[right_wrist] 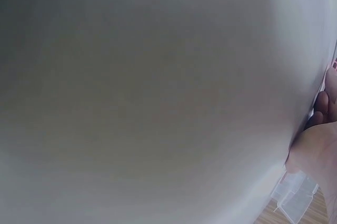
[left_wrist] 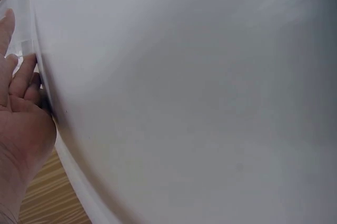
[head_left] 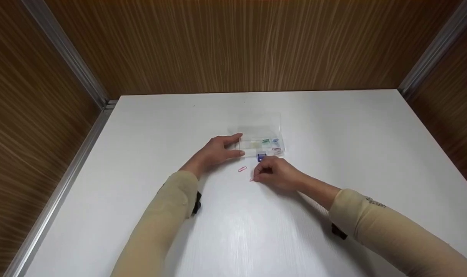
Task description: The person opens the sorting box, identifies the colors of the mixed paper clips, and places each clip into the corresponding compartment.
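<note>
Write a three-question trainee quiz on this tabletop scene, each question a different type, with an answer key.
1. True or false: the left hand touches the clear plastic box.
2. What colour is the loose paper clip lying between the hands? A) pink B) yellow C) black
3. Fill in: the right hand rests on the white ____.

Key: 1 true; 2 A; 3 table.

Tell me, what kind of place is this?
Probably a small work booth: a plain white table with wood-pattern walls close round three sides. On it sit only a clear compartment box and a few coloured paper clips.
</note>
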